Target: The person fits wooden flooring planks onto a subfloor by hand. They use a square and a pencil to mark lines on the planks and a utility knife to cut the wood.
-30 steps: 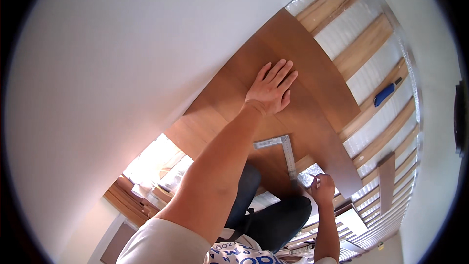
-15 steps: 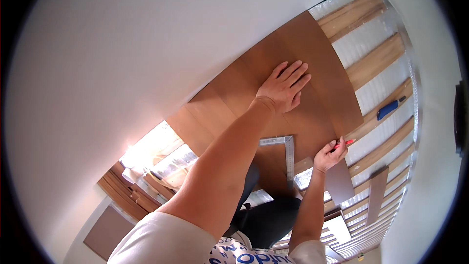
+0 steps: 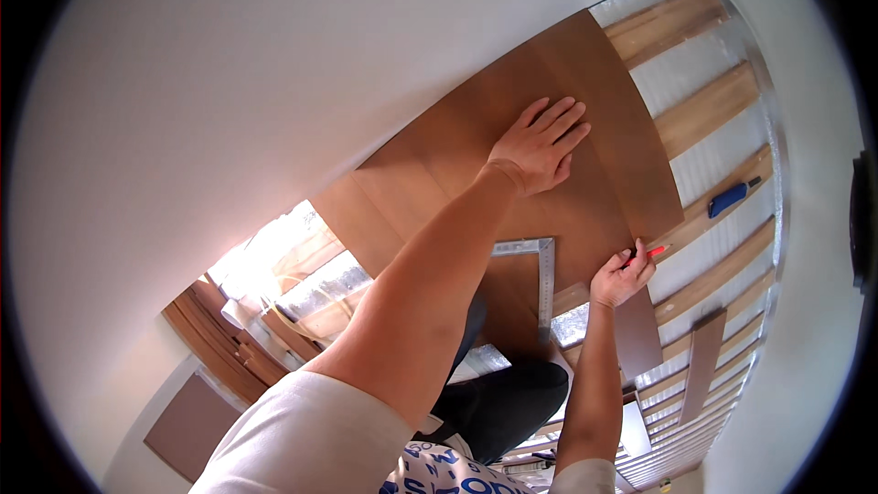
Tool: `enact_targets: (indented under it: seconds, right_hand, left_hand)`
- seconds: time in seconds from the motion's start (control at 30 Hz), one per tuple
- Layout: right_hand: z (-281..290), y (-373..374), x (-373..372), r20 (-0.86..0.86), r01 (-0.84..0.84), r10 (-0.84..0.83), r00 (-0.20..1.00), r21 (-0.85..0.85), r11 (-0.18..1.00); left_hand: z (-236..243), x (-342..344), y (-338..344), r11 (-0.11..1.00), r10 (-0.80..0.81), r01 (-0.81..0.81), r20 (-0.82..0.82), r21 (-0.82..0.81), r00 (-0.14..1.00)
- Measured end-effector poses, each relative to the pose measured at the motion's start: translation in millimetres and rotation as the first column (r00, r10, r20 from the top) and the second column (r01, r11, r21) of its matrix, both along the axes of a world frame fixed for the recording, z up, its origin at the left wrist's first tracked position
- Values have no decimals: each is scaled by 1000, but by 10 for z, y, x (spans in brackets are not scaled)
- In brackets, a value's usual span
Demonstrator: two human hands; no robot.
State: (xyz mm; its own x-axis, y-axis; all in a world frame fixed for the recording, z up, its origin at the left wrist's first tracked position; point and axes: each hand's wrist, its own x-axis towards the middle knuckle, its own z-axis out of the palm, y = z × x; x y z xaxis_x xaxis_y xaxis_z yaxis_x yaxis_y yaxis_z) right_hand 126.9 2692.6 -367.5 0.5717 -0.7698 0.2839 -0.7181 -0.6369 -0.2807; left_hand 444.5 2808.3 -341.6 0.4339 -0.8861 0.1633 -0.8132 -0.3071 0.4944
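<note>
My left hand (image 3: 540,146) lies flat, fingers spread, on the brown wood-look boards (image 3: 476,110) along the white wall. Lower right, my right hand (image 3: 622,274) grips a red pencil (image 3: 657,252), its tip at the boards' right edge. Between my arms, a metal square (image 3: 546,279) rests on the boards below my left hand. A blue tool (image 3: 727,199), perhaps a knife, lies on a batten beyond the right edge.
Wooden battens (image 3: 700,105) over silvery sheet run along the right, with a short loose brown piece (image 3: 702,366) across them. A white wall (image 3: 229,82) borders the left. More planks (image 3: 215,348) are stacked at lower left. My dark-clad leg (image 3: 498,402) rests below the square.
My right hand has risen from beside the square to the boards' right edge, where the red pencil shows clearly. My left hand stays flat, shifted slightly up and right in the picture.
</note>
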Motion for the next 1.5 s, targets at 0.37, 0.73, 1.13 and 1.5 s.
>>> enact_targets:
  seconds: [0.37,0.73,1.13,1.5]
  right_hand:
    - [-7,-11,-24,-31,22,-22,999,6,1000]
    - [-33,20,-7,-20,20,-20,1000,-3,1000]
    - [42,33,91,-32,62,-62,998,-1,998]
    - [38,6,43,-9,92,-92,996,-22,996]
  left_hand:
    - [-24,-38,-6,999,27,-26,18,-44,999]
    - [-14,-16,37,1000,12,-11,21,-24,1000]
    - [-98,-26,-33,998,-27,21,102,61,994]
    - [-197,-82,-90,999,-24,19,196,29,980]
